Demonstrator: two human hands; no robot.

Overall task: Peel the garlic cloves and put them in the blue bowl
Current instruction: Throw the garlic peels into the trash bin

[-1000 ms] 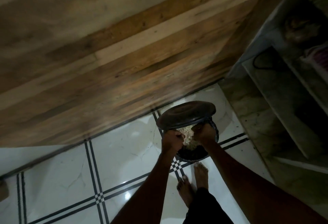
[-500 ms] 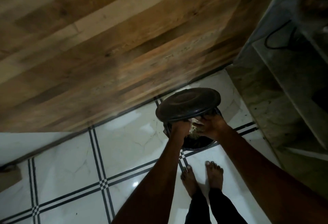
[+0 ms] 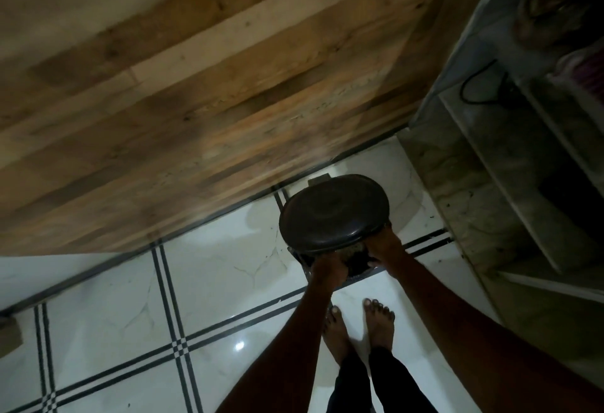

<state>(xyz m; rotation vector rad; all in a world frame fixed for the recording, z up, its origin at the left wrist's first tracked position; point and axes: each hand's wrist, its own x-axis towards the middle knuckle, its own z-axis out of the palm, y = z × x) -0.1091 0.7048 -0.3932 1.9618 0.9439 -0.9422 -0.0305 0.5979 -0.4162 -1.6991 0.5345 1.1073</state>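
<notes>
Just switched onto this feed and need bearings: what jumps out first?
Two hands, the left hand and the right hand, reach to the near rim of a dark lidded bin standing on the white tiled floor, pale scraps showing in the gap under its raised lid. Behind it runs a wood-grain panel; bare feet stand just below.

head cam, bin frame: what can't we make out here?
- Bin body: hidden under its raised lid and both hands.
- Contents: a pale scrap shows between the hands; too dark to identify.
- Left hand and right hand: fingers lost in shadow at the rim, grip unclear.
- Shelf items at right: blurred and cut by the frame edge.
- Garlic, blue bowl: not in view.
</notes>
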